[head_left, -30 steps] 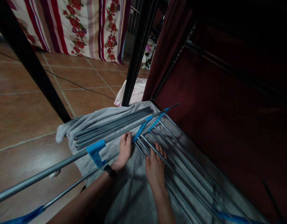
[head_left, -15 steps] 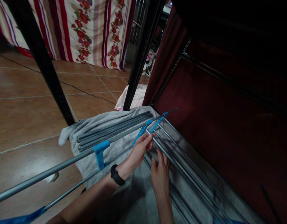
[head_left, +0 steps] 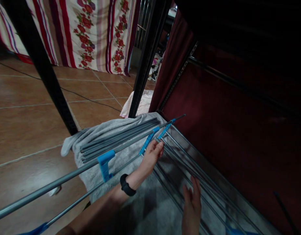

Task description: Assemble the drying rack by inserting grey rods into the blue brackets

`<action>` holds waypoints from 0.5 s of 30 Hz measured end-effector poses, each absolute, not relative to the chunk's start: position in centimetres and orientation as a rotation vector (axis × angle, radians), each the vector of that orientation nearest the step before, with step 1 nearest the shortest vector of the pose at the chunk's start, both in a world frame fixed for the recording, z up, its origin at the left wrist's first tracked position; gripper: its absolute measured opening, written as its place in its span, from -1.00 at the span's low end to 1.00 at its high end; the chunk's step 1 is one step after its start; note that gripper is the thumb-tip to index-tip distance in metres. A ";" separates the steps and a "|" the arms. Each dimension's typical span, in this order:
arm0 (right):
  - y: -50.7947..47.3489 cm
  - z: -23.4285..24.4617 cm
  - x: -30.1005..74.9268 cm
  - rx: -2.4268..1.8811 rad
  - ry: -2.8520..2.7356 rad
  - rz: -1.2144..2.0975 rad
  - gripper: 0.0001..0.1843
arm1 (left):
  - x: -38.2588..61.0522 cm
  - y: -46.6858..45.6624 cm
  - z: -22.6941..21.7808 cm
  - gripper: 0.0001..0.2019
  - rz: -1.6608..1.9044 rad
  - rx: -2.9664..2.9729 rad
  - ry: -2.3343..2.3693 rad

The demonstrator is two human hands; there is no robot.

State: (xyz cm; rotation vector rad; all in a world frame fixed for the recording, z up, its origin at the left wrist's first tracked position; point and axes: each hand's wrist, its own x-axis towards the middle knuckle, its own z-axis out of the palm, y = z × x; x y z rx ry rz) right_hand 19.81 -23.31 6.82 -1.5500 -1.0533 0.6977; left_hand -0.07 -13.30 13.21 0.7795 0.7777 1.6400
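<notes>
My left hand (head_left: 154, 152), with a black band on its wrist, is closed on a thin metal tube near its far end. Just beyond it is a blue plastic bracket (head_left: 147, 143). Lower and to the right, my right hand (head_left: 192, 204) has its fingers apart, beside several silver tubes (head_left: 209, 186) that run toward the lower right; whether it touches one I cannot tell. A long grey pole (head_left: 74, 173) crosses from the lower left through blue brackets, one of them a blue clip (head_left: 105, 164) left of my left forearm.
Several loose grey rods (head_left: 121, 138) lie bundled on a grey blanket (head_left: 96, 130). Black metal posts (head_left: 40, 65) rise at the left and centre. Dark red cloth (head_left: 228, 124) walls the right side. A floral curtain (head_left: 96, 36) hangs behind the tiled floor (head_left: 25, 127).
My right hand has moved down and right along the tubes, away from my left hand. My left hand has shifted slightly right, and the tube's far end has moved with it.
</notes>
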 end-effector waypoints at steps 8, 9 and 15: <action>-25.7 5.0 24.1 -1.171 -0.591 1.000 -0.58 | -1.6 -14.3 13.1 -0.67 1.607 0.680 0.785; -26.0 5.1 24.6 -1.139 -0.527 0.987 -0.60 | -2.1 -14.4 13.1 -0.69 1.617 0.665 0.781; -28.0 6.7 26.7 -1.070 -0.343 0.865 -0.74 | -4.7 -13.8 12.7 -0.78 1.597 0.607 0.800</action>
